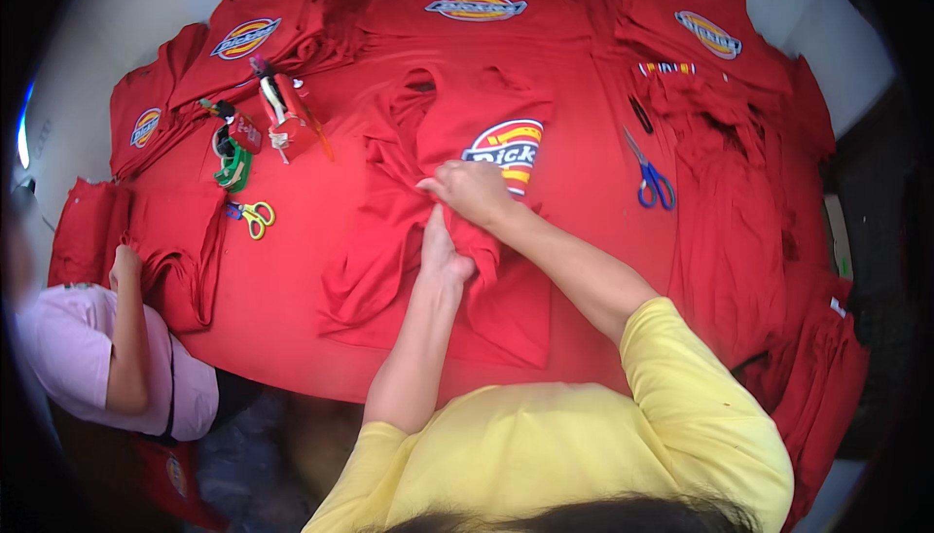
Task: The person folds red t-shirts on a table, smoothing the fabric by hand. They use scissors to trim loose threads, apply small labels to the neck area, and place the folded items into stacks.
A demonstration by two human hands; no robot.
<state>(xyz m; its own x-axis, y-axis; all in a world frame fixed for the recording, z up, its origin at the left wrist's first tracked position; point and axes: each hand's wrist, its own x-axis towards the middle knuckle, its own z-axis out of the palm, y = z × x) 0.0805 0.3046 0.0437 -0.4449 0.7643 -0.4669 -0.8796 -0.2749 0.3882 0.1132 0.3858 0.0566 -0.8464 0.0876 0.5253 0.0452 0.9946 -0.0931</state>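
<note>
A red T-shirt (389,270) with a multicoloured oval print lies rumpled on the red-covered table in front of me. My right hand (472,191) is closed on a fold of it, just beside the print and partly over its lower left side. Directly below, my left hand (444,249) meets the same bunched cloth, its fingertips partly hidden by the fabric and close under the right hand. The left palm is turned partly upward. Whether anything small sits between my fingers is hidden.
Blue-handled scissors (654,186) lie to the right, beside a dark slim tool (640,114). Yellow-handled scissors (257,219), a green tape dispenser (233,163) and a pen holder (282,105) stand left. Red shirts (730,231) ring the table. A co-worker in pink (107,358) handles red cloth at left.
</note>
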